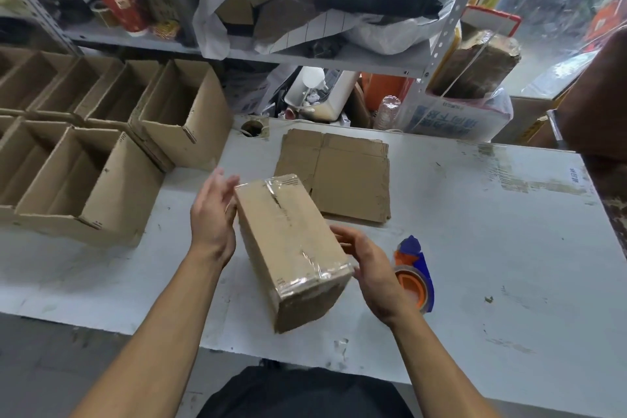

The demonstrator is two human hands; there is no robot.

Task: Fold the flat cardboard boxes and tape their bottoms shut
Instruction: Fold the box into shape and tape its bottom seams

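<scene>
A folded cardboard box point(291, 244) stands on the white table point(492, 234) with its taped bottom facing up; clear tape runs along the seam and over both ends. My left hand point(212, 214) is at the box's left side, fingers straight, palm toward the cardboard. My right hand point(369, 265) is at the box's right near corner, fingers loosely bent against it. A blue and orange tape dispenser point(415, 273) lies just right of my right hand. A stack of flat cardboard boxes point(346, 173) lies behind the folded box.
Several finished open boxes point(101, 173) stand in rows on the table's left side. A metal shelf point(237, 47) with bags, cups and clutter runs along the back. A hole point(252, 128) is in the table near the back edge.
</scene>
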